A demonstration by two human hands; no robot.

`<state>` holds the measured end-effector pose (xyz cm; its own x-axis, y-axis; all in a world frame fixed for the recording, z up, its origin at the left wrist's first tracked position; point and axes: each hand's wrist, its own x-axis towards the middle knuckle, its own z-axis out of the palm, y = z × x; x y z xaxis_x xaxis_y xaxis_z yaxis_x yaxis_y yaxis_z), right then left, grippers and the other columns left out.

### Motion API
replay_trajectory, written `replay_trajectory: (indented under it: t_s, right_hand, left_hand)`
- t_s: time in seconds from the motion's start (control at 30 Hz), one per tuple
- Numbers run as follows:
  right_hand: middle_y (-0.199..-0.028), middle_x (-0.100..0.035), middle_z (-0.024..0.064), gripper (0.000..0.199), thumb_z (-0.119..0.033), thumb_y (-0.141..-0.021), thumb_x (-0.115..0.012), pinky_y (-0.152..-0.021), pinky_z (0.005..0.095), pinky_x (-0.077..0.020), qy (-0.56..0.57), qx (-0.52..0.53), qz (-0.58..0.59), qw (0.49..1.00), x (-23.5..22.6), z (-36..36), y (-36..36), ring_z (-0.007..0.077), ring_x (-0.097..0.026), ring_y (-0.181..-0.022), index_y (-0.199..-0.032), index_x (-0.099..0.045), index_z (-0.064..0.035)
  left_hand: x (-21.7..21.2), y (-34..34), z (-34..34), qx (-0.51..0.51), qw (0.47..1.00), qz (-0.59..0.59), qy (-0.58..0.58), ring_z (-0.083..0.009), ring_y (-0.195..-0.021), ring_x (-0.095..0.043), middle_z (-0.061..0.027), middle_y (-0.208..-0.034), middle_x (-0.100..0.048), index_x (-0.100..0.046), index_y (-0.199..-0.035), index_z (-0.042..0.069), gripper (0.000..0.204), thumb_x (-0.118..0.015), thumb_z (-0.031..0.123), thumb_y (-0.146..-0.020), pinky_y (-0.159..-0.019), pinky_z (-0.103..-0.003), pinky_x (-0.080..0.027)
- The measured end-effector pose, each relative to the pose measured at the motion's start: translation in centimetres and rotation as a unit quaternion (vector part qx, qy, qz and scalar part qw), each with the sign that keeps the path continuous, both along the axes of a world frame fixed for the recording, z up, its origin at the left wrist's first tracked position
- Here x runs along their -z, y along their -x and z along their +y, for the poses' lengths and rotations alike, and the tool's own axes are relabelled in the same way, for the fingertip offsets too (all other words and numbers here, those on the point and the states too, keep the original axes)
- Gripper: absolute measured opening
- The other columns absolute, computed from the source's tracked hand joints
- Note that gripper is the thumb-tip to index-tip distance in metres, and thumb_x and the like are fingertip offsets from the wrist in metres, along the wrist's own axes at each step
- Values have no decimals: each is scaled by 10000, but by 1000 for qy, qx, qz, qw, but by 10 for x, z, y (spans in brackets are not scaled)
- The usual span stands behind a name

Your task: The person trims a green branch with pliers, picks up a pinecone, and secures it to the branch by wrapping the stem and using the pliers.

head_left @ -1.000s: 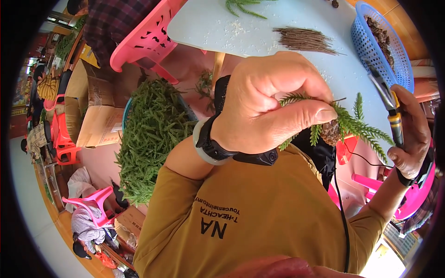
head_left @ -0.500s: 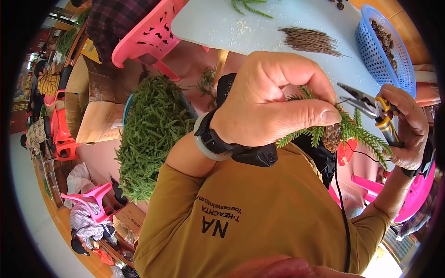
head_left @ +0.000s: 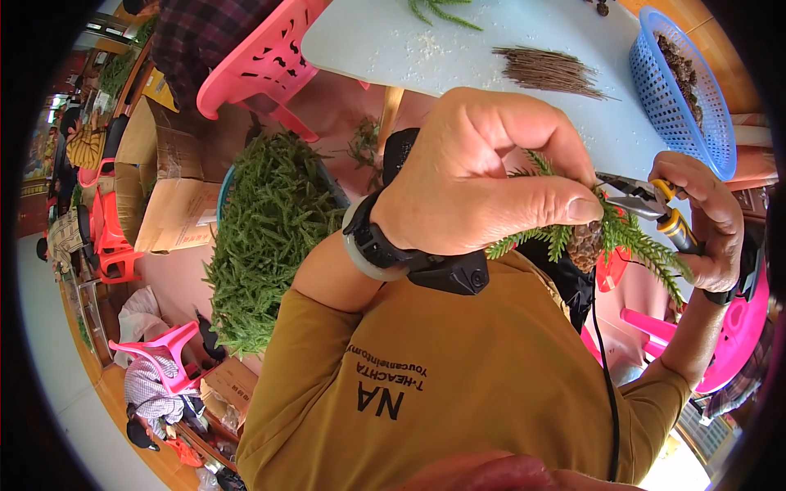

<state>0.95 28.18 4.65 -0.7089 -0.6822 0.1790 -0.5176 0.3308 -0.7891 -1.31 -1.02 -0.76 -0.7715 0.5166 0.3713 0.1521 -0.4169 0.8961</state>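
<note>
We hold a green conifer sprig [head_left: 573,233] in our left hand [head_left: 483,176]; the fingers [head_left: 532,204] are pressed together, thumb against forefinger, clamped on the sprig just above a small brown cone [head_left: 586,244] that hangs below the thumb tip; feathery green branchlets spread out past the fingertips toward our right hand [head_left: 712,225]. That hand is closed around the yellow-and-black handles of a pair of pliers [head_left: 655,204]; its fingers are wrapped on the grips, and the metal nose points at the sprig just beside our left thumb; whether the nose touches the sprig, we cannot tell.

We judge the sprig light and springy; the needles are soft and will bend or shed under a hard pinch, while the woody stem near the cone is the stiff part, so that is where a hold is safest; the cone looks dry, scaly and a little brittle, so we would squeeze it only gently.

Beyond the fingertips lies the pale counter [head_left: 491,41], with a bundle of thin brown stems [head_left: 548,72] and a blue plastic basket [head_left: 696,123] holding dark bits; below our left wrist, well apart from the fingers, stands a tub heaped with green sprigs [head_left: 270,237]; pink plastic chairs [head_left: 254,65] stand around.
</note>
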Motion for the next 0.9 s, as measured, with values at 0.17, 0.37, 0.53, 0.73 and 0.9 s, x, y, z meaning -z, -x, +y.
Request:
replay_trajectory:
  t_s: [0.17,0.37,0.53,0.73,0.9]
  right_hand:
    - [-1130,-531,196,730,-262,-563,-742,-874,352,-368,-44,-50,15,998,-5,0,9,267,-498,-1046,-1161,-501,82]
    - [-1104,-547,172,721,-276,-560,-730,-721,274,-392,-54,-32,22,998,-7,-1,10,204,-533,-918,-1145,-513,84]
    - [-1059,-567,146,693,-270,-559,-721,-627,236,-387,-92,-26,52,994,-12,-3,10,161,-544,-811,-1137,-530,61]
    - [-1001,-585,129,595,-171,-558,-697,-611,235,-393,-144,15,100,984,-21,-20,1,160,-546,-763,-1100,-555,30]
    - [-941,-583,116,468,-27,-586,-632,-604,246,-405,-209,75,188,957,-14,-39,-6,176,-547,-733,-1046,-557,18]
  left_hand:
    - [1,-1,1,22,999,-23,-8,-170,-717,-553,-61,-677,-588,-597,-730,-15,166,-739,23,-654,-840,-347,-401]
    - [3,4,0,11,999,32,-2,-157,-689,-546,-65,-680,-588,-590,-738,-19,167,-733,-6,-653,-809,-327,-403]
    - [-2,3,-3,28,998,-22,52,-141,-664,-542,-61,-672,-587,-587,-732,-16,162,-730,-9,-657,-816,-318,-401]
    - [3,7,-1,1,998,64,25,-126,-657,-541,-48,-664,-589,-591,-721,-3,167,-741,6,-650,-840,-322,-395]
    - [1,8,-2,7,996,76,53,-123,-655,-541,-40,-673,-595,-597,-725,1,175,-751,19,-644,-851,-325,-390]
